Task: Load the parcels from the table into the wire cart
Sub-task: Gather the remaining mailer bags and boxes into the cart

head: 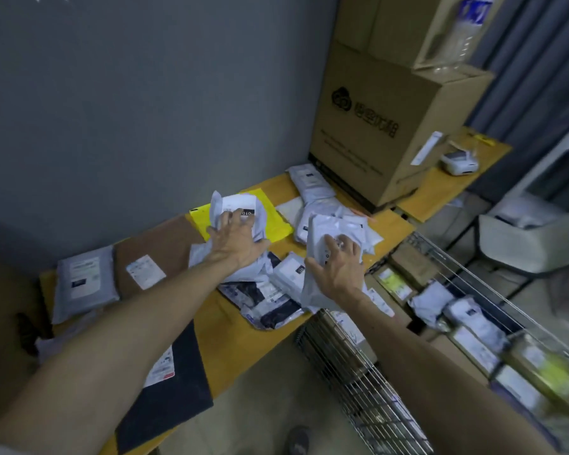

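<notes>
While both bare forearms reach from the bottom corners toward the middle of the frame, the hands sit side by side, backs up, over the table (pixel 234 343). The left hand (pixel 235 239) has its fingers splayed and bent over the left mailer (pixel 240 203), grasping it by its crumpled middle, with the thumb stretched toward the right. This white bag shows its label face-up; its long axis runs up the frame, leaning slightly right, and the upper end rises past the fingertips over a yellow envelope (pixel 276 221).

The right hand (pixel 337 264), just right of centre, clutches the right mailer (pixel 322 228) with curled fingers on its face and the thumb at its left edge. That grey-white bag also runs up the frame, its top end above the fingertips and its lower end hanging beneath the wrist, near the table's right edge.

More mailers lie in a pile (pixel 319 198) behind the right hand, and dark ones (pixel 270 303) lie below the two hands. The wire cart (pixel 358 376) stands at lower right, against the table, with boxes and white bags (pixel 463 311) inside. A large carton (pixel 375 126) stands at the upper right.
</notes>
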